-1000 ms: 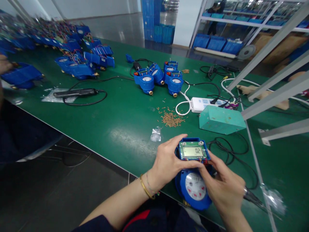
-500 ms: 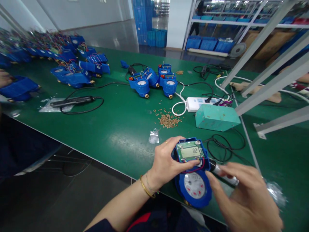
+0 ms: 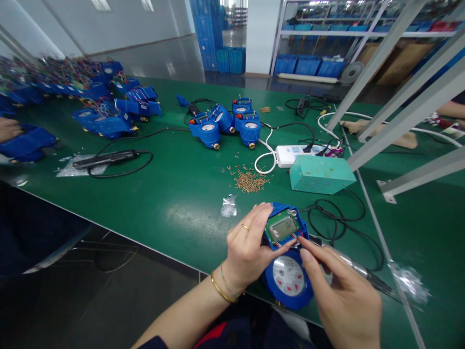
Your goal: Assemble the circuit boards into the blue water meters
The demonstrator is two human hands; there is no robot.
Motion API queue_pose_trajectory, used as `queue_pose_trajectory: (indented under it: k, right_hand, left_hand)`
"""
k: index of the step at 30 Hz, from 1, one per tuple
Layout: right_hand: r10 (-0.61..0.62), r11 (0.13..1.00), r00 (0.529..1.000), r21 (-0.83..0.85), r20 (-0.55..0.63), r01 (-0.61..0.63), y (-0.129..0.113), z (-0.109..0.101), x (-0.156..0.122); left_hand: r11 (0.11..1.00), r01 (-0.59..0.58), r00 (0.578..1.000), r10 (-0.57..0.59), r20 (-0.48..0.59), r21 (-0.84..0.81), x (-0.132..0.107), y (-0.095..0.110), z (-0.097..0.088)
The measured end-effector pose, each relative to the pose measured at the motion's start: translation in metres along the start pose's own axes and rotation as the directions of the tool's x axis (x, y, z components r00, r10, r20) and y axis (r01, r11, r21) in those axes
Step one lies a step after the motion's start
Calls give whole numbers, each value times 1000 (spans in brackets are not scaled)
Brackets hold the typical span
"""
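Note:
A blue water meter (image 3: 288,276) with a round dial stands tilted at the table's front edge. In its upper housing sits a green circuit board with a display (image 3: 282,229) that reads about 0.2. My left hand (image 3: 249,240) is wrapped round the housing's left side, its thumb along the board's lower edge. At the lower right corner of the board, my right hand (image 3: 337,286) has its index finger and thumb close together on thin red wires (image 3: 298,234); the fingertips partly hide them. Behind my right hand lies an electric screwdriver (image 3: 358,266) on the table.
A pile of small brass screws (image 3: 250,182) and a clear plastic bag (image 3: 228,206) lie beyond my hands. Farther back are several blue meters (image 3: 209,131), a power strip (image 3: 286,155) and a teal box (image 3: 321,174). A co-worker's hand (image 3: 9,130) holds a meter at left.
My right hand has moved left from beside the screwdriver to the board's corner. The red wire loop that hung over the housing's lower edge is now mostly out of sight. The meter has turned slightly.

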State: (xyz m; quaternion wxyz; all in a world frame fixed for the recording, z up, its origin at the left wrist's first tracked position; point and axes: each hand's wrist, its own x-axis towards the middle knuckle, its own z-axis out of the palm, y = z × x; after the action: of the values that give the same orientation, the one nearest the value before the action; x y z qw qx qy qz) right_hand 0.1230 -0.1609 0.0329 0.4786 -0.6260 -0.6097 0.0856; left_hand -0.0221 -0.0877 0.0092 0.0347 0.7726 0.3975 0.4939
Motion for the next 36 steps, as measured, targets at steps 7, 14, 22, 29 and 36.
queue_pose_trajectory:
  k: [7,14,22,29,36]
  right_hand:
    - [227,940,974,256,17,-224,15,11,-8]
    - [252,933,966,279,-54,-228,19,19,-7]
    - [311,900,948,339,-62,-273,23,23,1]
    - [150,952,988,278,-49,-131,28,22,-3]
    - [-81,992,994,92,-80,88,22,9,8]
  left_hand:
    - [1000,24,1000,-24,7,13,-1,0,1]
    - [1000,8,1000,-8,7,12,-1,2,2]
    - [998,17,1000,-17,-6,66,-3,4,5]
    - [999,28,999,-29,15,26,-5,5,6]
    - [999,46,999,-46,-28,11,-6,2,7]
